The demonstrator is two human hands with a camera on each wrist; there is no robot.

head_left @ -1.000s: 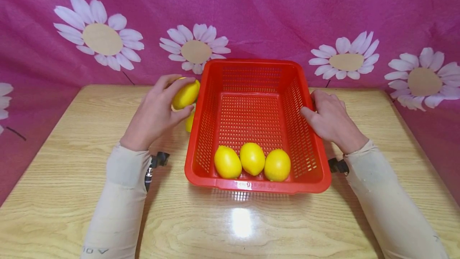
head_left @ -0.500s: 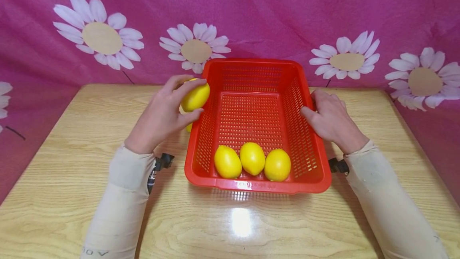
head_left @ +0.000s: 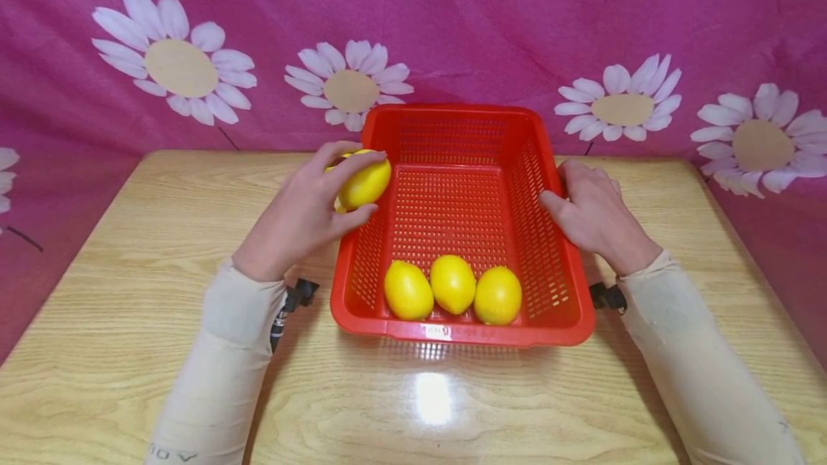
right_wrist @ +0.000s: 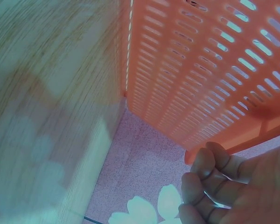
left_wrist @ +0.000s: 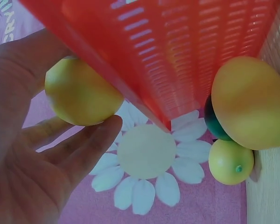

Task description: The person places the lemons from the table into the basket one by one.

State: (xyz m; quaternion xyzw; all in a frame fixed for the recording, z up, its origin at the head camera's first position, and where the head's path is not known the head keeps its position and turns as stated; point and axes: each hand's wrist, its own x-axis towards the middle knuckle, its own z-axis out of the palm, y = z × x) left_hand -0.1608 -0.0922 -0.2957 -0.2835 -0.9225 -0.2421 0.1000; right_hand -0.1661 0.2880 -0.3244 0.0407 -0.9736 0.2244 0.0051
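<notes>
Yellow lemon (head_left: 367,182), part-hidden by pinching left hand (head_left: 302,208); right hand (head_left: 597,215) grips basket rim (head_left: 504,334).

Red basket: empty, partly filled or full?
Partly filled: three lemons lie along the near wall of the red basket, and bare slotted floor shows beyond them.

Fitted beige fabric sleeves (head_left: 222,357) are worn, dark lettering (head_left: 186,457) marking one at lower left. Blocky black devices (head_left: 302,293) edge both.

The head camera looks forward and down; the wrist views (much nearer) share its red basket (head_left: 517,336).
</notes>
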